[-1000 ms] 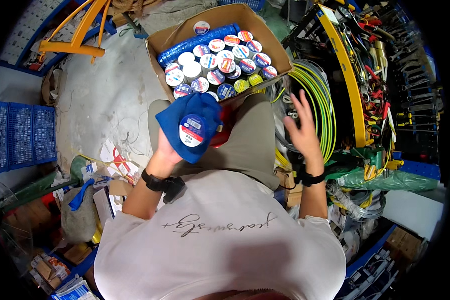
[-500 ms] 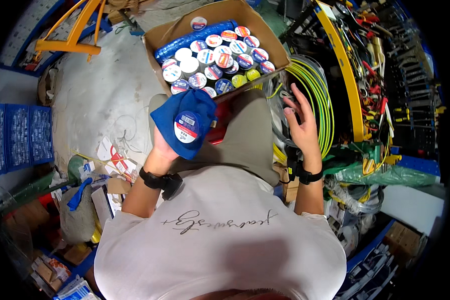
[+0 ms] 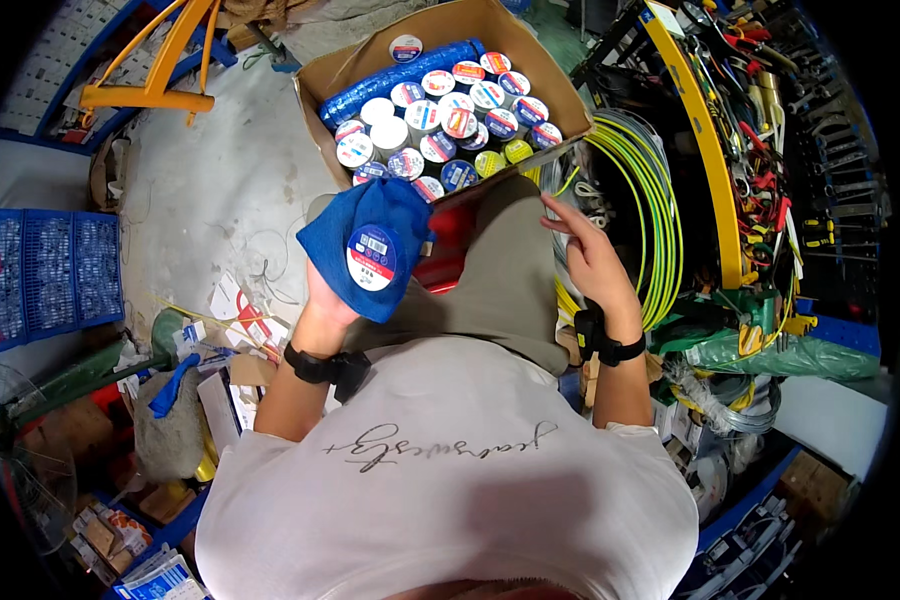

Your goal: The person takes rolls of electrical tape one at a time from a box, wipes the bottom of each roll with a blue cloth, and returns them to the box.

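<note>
My left hand holds a blue cloth above my lap; its fingers are mostly hidden beneath the fabric. A roll of tape with a round blue, white and red label lies on the cloth. My right hand is open and holds nothing, its fingers stretched out near the box's front right corner. In front of my knees stands an open cardboard box. Inside are several tape rolls with round labels, mostly white, blue and red, some yellow-green, and a long blue wrapped bundle.
Coiled yellow-green cable lies right of my right hand. Beyond it a tool rack with a yellow edge carries many hand tools. Blue bins and a fan are at the left. A yellow frame stands far left.
My right hand has tilted leftward and lowered, its fingers now pointing toward the box. The left hand keeps its hold on the cloth. The whole view has shifted slightly.
</note>
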`<state>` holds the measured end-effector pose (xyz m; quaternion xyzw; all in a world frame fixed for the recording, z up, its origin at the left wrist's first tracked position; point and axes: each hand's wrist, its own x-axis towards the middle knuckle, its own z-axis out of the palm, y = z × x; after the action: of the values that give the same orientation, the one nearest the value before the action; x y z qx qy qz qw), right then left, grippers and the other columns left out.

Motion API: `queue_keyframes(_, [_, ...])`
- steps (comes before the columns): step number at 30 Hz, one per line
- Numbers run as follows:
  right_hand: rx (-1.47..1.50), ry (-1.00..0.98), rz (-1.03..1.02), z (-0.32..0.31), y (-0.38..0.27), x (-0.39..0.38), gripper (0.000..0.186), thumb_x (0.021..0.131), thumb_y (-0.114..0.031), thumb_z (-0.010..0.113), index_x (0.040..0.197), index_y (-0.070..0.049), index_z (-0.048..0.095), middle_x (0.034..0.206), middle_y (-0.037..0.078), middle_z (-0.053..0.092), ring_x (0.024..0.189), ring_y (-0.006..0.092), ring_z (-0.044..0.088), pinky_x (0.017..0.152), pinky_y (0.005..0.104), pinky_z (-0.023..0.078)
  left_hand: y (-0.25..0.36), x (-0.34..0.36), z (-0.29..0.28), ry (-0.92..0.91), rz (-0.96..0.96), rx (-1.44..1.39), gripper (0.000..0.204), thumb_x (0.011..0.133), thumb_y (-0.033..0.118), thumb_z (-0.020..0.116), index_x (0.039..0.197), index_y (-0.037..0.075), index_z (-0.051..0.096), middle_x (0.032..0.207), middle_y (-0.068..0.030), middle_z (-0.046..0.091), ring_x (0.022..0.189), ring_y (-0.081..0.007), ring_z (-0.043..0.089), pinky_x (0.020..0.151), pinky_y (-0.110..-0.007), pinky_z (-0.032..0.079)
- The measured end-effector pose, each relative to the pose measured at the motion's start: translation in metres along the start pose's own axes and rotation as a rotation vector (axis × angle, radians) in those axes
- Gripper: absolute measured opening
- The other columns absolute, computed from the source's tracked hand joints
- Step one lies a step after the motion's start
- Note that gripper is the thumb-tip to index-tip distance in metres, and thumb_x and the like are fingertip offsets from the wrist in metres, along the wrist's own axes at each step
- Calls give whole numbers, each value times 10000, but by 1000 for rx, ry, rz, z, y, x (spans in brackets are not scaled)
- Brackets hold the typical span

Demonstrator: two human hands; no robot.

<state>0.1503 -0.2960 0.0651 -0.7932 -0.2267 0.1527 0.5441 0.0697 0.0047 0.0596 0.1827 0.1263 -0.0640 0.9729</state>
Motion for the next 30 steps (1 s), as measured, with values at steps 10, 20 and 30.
queue_keyframes(10, [-406, -82, -392, 56, -56, 58, 948, 638, -495, 748, 1392, -106, 323, 1453, 241, 192, 1323, 426, 221, 1060, 484, 223, -22, 22, 13, -103, -265, 91, 602, 932, 482, 298, 1380, 80, 307, 1332, -163, 434, 1139, -330, 511, 906, -511, 462])
queue_keyframes(20, [-48, -158, -55, 35, -43, 31, 685, 786, -217, 690, 1362, -71, 349, 1272, 207, 455, 1139, 301, 490, 954, 362, 390, -6, 11, 4, -51, -126, 91, 433, 959, 331, 343, 1258, 26, 415, 1202, -152, 532, 1057, -292, 562, 924, -443, 463])
queue_keyframes(30, [-45, -167, 78, 26, -32, 14, 445, 822, -2, 539, 1260, -41, 480, 1254, 155, 511, 1140, 235, 527, 914, 331, 418, -5, 5, -4, -171, -114, 9, 433, 960, 324, 345, 1278, 39, 416, 1229, -140, 519, 1089, -278, 542, 938, -412, 451])
